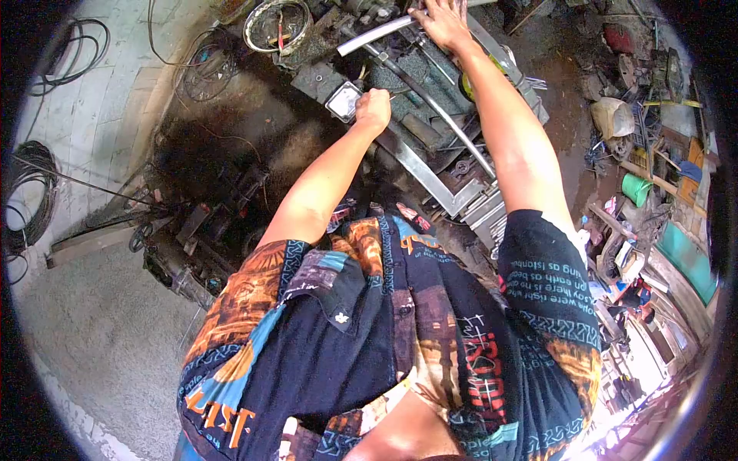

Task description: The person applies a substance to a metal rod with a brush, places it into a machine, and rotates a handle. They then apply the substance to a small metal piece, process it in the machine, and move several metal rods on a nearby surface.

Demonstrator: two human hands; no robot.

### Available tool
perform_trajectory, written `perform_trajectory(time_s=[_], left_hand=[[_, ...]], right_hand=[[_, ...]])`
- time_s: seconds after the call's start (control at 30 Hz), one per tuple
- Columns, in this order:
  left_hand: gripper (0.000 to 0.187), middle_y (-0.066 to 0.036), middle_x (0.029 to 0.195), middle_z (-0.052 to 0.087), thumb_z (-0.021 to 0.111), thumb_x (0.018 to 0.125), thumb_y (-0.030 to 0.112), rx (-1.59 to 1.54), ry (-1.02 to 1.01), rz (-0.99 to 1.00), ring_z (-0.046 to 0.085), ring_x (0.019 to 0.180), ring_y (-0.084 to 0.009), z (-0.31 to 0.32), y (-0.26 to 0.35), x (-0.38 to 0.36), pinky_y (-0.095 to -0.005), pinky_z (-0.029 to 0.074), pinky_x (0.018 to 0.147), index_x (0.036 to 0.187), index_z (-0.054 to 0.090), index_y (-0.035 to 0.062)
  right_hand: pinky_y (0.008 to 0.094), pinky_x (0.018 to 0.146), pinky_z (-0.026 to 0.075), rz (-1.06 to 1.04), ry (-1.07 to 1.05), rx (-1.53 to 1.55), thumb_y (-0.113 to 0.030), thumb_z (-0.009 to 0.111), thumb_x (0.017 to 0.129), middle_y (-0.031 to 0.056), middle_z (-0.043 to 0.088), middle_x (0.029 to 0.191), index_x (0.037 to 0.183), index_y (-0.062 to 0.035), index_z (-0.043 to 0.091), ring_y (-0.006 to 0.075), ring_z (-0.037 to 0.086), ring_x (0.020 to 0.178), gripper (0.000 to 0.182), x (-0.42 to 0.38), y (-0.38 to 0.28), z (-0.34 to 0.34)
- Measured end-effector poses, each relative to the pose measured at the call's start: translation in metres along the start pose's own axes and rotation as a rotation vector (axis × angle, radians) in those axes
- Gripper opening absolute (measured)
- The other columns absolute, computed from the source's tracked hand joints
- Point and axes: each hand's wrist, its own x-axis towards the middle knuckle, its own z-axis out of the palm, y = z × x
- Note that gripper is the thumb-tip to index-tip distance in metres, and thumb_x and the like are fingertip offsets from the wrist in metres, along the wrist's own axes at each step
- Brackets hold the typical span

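Observation:
My left hand is closed in a fist beside a small white square box with a metal rim. What its fingers wrap round is hidden; a thin rod shows just to its right. At the top edge, my right hand lies over a bent, shiny metal tube with fingers stretched out. Its fingertips look dark and reach the frame's edge. Below both hands is a greasy metal machine bench. A straight metal bar slants across it, beside a flat angled steel piece.
A round rim with a red-handled tool in it stands at the top left. Coiled black cable hangs at far left. On the right lie scrap parts, a green bucket and a pale sack. Dark machinery stands low left.

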Motion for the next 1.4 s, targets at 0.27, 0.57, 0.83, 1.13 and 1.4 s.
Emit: perform_trajectory(time_s=[0.27,0.57,0.83,1.13,1.4], left_hand=[[0.019,-0.020,0.095,0.072,0.057,0.086,0.007,0.006,-0.020,0.023,0.071,0.093,-0.0321,-0.002,0.008,-0.005,-0.0406,0.057,0.080,0.092,0.075,0.0042],[0.018,-0.021,0.093,0.071,0.058,0.084,0.007,-0.031,-0.019,0.071,0.072,0.090,-0.0321,0.003,0.017,-0.012,-0.0396,0.058,0.079,0.090,0.075,0.0027],[0.018,-0.024,0.093,0.070,0.058,0.081,0.005,-0.127,-0.004,0.143,0.070,0.090,-0.0378,0.000,0.020,-0.017,-0.0452,0.057,0.080,0.090,0.073,-0.0009],[0.018,-0.025,0.090,0.069,0.061,0.084,0.013,-0.181,0.031,0.163,0.069,0.088,-0.0402,0.023,0.020,-0.012,-0.0469,0.056,0.079,0.091,0.072,0.0008],[0.027,-0.024,0.088,0.069,0.066,0.085,0.021,-0.445,0.004,0.221,0.068,0.085,-0.0404,0.003,0.014,-0.043,-0.0478,0.054,0.077,0.107,0.069,0.0054]], right_hand=[[0.0559,0.113,0.018,-0.019,0.040,0.004,-0.048,0.050,0.094,0.0248,0.049,0.117,0.107,-0.0024,0.055,0.0439,0.039,0.123,0.047,-0.003,0.006,0.000],[0.0617,0.116,0.010,-0.023,0.117,-0.111,-0.053,0.052,0.090,0.0206,0.049,0.132,0.120,-0.0137,0.056,0.0417,0.035,0.135,0.050,-0.008,0.029,0.010],[0.0626,0.114,0.013,-0.007,0.168,-0.080,-0.050,0.055,0.089,0.0189,0.051,0.128,0.116,-0.0114,0.057,0.0409,0.037,0.132,0.047,-0.023,0.042,0.007],[0.0645,0.114,0.012,0.024,0.152,-0.055,-0.051,0.053,0.090,0.0184,0.051,0.129,0.116,-0.0125,0.057,0.0402,0.035,0.134,0.046,-0.028,0.049,0.005],[0.0629,0.111,0.018,0.003,0.177,-0.046,-0.049,0.055,0.089,0.0176,0.051,0.125,0.113,-0.0115,0.058,0.0390,0.038,0.129,0.044,-0.023,0.058,0.008]])
